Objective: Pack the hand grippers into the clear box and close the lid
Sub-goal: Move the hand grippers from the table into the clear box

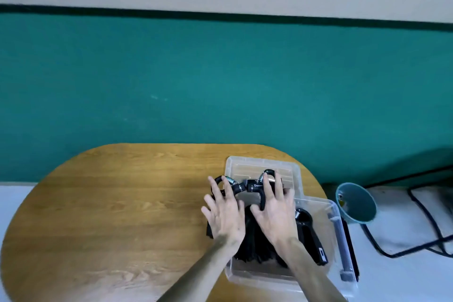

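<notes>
A pile of black hand grippers (pixel 255 240) lies across the left wall of the clear box (pixel 336 207), at the right end of the wooden table (pixel 122 203). Two more hand grippers with steel springs (pixel 241 187) stick out beyond my fingertips. My left hand (pixel 224 214) rests on the pile's left side with straight, spread fingers. My right hand (pixel 274 211) presses on the pile beside it, fingers spread over a black handle. One hand gripper (pixel 309 231) lies inside the box to the right. The clear lid (pixel 262 167) lies flat behind the box.
A teal cone-shaped cup (pixel 355 203) stands just right of the box on a white surface. Black cables (pixel 429 225) run across that surface at the far right. A green wall rises behind the table. The box has a grey latch (pixel 342 247) on its right side.
</notes>
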Available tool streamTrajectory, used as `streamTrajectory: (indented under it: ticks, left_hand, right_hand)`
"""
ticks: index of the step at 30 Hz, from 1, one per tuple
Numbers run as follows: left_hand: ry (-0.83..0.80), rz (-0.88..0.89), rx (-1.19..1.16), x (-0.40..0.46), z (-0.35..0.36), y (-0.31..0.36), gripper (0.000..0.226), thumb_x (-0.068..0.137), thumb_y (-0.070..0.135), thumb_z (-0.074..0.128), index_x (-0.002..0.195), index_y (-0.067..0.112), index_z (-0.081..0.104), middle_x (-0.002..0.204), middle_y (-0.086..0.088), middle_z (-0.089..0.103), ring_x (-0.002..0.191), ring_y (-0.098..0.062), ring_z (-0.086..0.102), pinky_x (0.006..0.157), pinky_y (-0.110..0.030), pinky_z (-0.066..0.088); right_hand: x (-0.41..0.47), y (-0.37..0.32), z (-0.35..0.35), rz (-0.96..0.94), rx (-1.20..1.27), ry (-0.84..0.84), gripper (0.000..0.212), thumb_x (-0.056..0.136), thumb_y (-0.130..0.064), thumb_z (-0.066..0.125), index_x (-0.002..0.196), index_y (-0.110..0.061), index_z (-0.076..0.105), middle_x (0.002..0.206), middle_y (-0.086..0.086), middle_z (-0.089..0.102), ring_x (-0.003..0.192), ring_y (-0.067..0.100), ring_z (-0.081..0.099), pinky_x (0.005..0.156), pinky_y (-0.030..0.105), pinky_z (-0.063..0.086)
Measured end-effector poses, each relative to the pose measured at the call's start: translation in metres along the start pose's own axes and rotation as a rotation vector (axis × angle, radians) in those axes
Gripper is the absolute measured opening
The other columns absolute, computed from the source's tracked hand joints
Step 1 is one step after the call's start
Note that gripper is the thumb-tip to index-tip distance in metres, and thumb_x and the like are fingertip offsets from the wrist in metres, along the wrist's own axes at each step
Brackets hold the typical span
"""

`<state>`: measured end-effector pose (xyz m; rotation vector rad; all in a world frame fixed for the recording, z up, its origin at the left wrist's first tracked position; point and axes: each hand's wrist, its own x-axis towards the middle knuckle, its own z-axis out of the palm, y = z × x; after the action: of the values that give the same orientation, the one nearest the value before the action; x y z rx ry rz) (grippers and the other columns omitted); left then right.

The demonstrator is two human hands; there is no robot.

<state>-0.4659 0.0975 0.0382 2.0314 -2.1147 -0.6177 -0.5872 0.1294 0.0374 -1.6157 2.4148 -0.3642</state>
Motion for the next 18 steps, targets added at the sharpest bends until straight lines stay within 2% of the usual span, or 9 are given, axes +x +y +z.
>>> streamTrajectory:
  ticks: [5,9,13,18]
  left_hand:
    - [-0.031,0.055,0.024,-0.018,0.026,0.029,0.069,0.1,0.035,0.044,0.159,0.017,0.012,0.166,-0.018,-0.003,0.111,-0.032,0.038,0.089,-0.044,0.036]
    - [-0.046,0.091,0.042,-0.028,0.049,0.042,0.069,0.097,0.035,0.052,0.157,0.017,0.025,0.166,-0.018,0.009,0.112,-0.035,0.042,0.088,-0.047,0.038]
    - [-0.094,0.099,0.065,-0.036,0.067,0.05,0.069,0.097,0.034,0.05,0.158,0.018,0.021,0.166,-0.017,0.006,0.118,-0.035,0.035,0.092,-0.047,0.034]
    - [-0.089,0.104,0.096,-0.044,0.083,0.049,0.069,0.095,0.035,0.054,0.156,0.016,0.026,0.165,-0.02,0.007,0.107,-0.033,0.042,0.084,-0.045,0.038]
  right_hand:
    - [-0.018,0.043,-0.005,0.067,-0.003,0.026,0.086,0.074,-0.038,0.071,0.151,-0.016,0.039,0.163,0.013,0.028,0.096,0.033,0.041,0.082,0.049,0.052]
    - [-0.03,0.071,-0.001,0.127,0.016,0.021,0.084,0.072,-0.037,0.064,0.15,-0.016,0.041,0.163,0.012,0.028,0.092,0.03,0.038,0.079,0.047,0.051]
    - [-0.039,0.09,0.008,0.153,0.023,0.002,0.085,0.07,-0.038,0.062,0.149,-0.016,0.041,0.163,0.012,0.027,0.093,0.034,0.044,0.077,0.047,0.051]
    - [-0.048,0.103,0.021,0.175,0.033,-0.017,0.086,0.07,-0.037,0.066,0.15,-0.015,0.041,0.163,0.013,0.029,0.093,0.033,0.045,0.077,0.049,0.052]
